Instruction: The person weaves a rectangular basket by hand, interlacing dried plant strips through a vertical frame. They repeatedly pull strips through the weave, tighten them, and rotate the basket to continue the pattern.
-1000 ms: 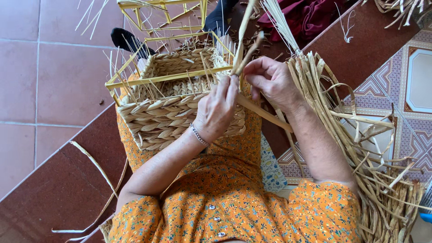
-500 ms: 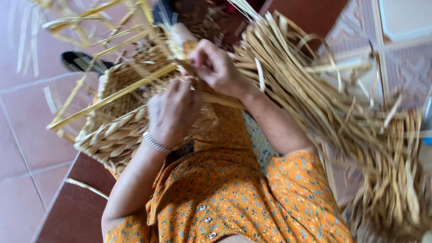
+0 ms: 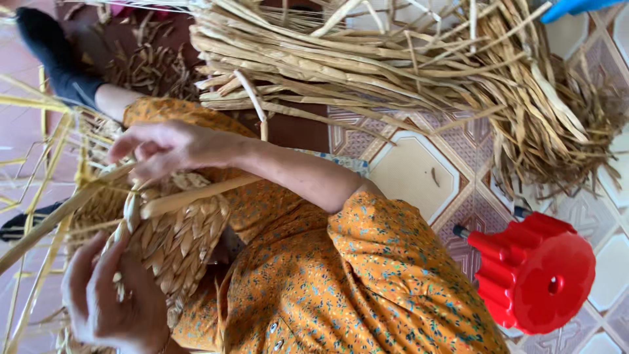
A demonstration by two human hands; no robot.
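Right hand, at left of centre, fingers curled and pinched around a pale flat strand, holding it against the top edge of the basket. Left hand, at near left, fingers spread and pressed onto the woven side of the basket, gripping a strand end between thumb and fingers as far as can be told. Basket on the lap, against the orange flowered dress, its side plaited in broad straw-coloured bands, unwoven yellow stakes sticking out to the left over pink floor tiles. Strand running from the right hand toward the right, across the basket rim and under the forearm. Big heap of dried flat straw across the far side, curving down at far right onto the patterned tiles, well apart from both hands. One loose strand arching from the heap down to the right forearm. Red plastic stool on its side at near right, just beside the elbow. Dark sock on a foot at far left. Blue object at far right corner, too cropped to tell.
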